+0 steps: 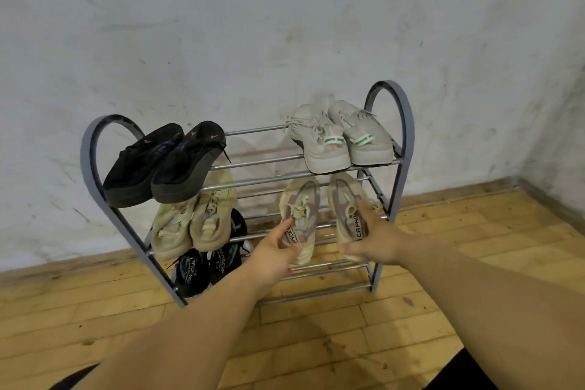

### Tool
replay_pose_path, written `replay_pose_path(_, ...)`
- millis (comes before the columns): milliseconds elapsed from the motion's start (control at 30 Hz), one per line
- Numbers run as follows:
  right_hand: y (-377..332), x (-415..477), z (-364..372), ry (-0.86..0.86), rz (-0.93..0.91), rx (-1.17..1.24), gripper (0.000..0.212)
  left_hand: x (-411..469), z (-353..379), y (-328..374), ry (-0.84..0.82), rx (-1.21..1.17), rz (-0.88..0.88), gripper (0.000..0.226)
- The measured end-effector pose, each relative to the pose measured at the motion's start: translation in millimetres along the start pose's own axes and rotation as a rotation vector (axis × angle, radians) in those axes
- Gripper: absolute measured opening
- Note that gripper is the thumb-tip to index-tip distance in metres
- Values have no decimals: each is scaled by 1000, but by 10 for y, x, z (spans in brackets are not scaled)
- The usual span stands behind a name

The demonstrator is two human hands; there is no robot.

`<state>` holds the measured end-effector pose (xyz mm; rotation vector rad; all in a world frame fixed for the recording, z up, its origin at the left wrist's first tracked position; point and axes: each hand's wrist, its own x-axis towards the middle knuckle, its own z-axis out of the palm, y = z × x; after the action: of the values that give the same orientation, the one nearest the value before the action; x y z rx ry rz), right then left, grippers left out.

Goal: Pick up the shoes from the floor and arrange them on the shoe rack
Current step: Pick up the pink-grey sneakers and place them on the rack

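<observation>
A grey metal shoe rack [90, 149] with three tiers stands against the wall. On the right of its middle tier lie two beige sneakers with purple patches. My left hand [275, 253] grips the heel of the left sneaker [300, 203]. My right hand [372, 237] holds the heel of the right sneaker [343, 196]. Both sneakers rest on the bars with toes toward the wall.
Black shoes [161, 165] sit top left and grey sneakers [338, 136] top right. Cream sneakers [193, 218] fill the middle tier's left, black sneakers [202, 266] the bottom left. The wooden floor [316, 342] spreads in front, and a stained wall [253, 41] stands behind.
</observation>
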<state>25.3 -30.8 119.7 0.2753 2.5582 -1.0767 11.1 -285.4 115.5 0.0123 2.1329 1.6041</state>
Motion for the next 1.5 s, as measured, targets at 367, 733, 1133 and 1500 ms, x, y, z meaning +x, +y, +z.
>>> replay_pose_path(367, -55, 41, 47, 2, -10, -289, 112, 179, 250, 13, -30, 556, 4, 119)
replay_pose_path(733, -43, 145, 53, 1, -26, -309, 106, 123, 370, 119, 65, 673, 119, 93)
replay_pose_path(1133, -74, 60, 21, -8, -7, -304, 105, 207, 306, 29, -2, 802, 174, 62)
replay_pose_path(1500, -51, 124, 74, 35, 16, -315, 103, 277, 374, 48, 54, 788, 139, 72)
